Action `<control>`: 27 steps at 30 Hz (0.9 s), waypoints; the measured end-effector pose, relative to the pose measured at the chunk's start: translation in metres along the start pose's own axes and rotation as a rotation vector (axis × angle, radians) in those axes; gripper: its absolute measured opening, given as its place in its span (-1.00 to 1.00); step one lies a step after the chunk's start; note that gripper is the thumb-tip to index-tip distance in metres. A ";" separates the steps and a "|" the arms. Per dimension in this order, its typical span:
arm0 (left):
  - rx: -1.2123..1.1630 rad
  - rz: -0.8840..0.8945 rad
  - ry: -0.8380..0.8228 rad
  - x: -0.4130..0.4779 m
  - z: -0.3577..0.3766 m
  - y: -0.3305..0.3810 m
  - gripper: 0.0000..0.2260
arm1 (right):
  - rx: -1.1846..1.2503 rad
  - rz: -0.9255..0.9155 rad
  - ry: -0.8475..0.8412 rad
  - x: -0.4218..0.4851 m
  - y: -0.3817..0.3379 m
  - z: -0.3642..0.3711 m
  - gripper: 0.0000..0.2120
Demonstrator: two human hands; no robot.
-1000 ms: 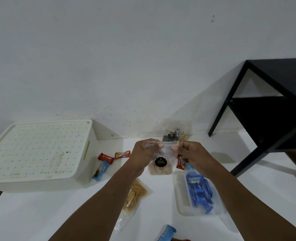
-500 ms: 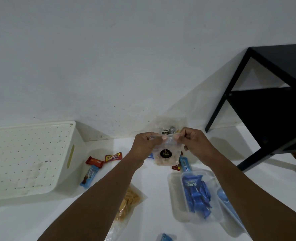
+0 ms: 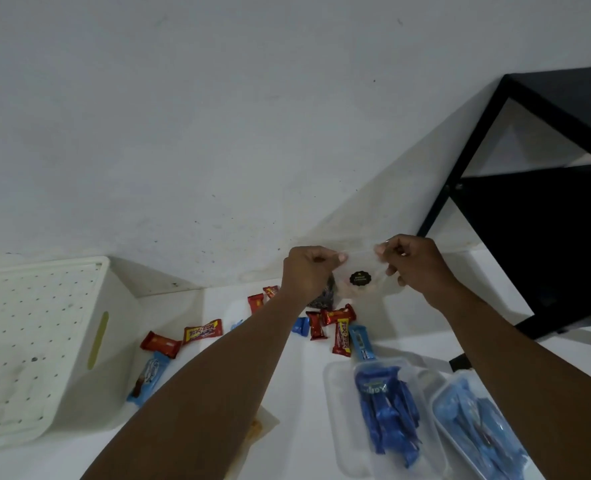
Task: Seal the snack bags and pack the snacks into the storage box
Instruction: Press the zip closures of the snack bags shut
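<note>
Head view: left hand (image 3: 309, 271) and right hand (image 3: 413, 263) each pinch a top corner of the clear snack bag (image 3: 363, 277), held up above the scattered wrapped snacks (image 3: 335, 323), well right of the lidded white storage box (image 3: 44, 341).

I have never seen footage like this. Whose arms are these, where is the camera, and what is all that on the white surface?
There is no machine here. These are a person's two bare arms, filmed by one wide-angle camera worn on the head, looking forward and down. The left hand and right hand each pinch the top edge of a small clear bag with a round black label, held above the white surface. On that surface lie loose red and blue snacks, a bag of blue packets and a second one to its right. A white box, lid on, stands at the left, and a black frame at the right.
</note>
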State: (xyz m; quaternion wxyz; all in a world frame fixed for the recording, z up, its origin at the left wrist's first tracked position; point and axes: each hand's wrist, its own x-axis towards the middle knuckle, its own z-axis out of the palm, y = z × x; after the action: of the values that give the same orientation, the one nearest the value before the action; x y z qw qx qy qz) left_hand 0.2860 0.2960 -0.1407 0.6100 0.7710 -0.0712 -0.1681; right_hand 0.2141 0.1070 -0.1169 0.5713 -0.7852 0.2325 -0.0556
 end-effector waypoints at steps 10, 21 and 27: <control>0.170 -0.114 0.073 0.039 0.025 -0.022 -0.75 | -0.005 0.188 0.002 0.051 0.035 0.008 -0.69; 0.200 -0.129 0.021 -0.014 -0.011 -0.012 -0.74 | -0.134 0.108 0.103 0.010 0.031 0.027 -0.60; 0.265 -0.234 -0.006 -0.090 -0.067 -0.041 -0.86 | -0.168 0.141 -0.146 -0.069 0.020 0.094 -0.83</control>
State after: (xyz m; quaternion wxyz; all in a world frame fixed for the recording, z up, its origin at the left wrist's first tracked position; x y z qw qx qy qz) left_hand 0.2213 0.3955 -0.1520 0.4791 0.8472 -0.0042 -0.2296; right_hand 0.1797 0.2136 -0.1553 0.5213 -0.8140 0.2487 0.0617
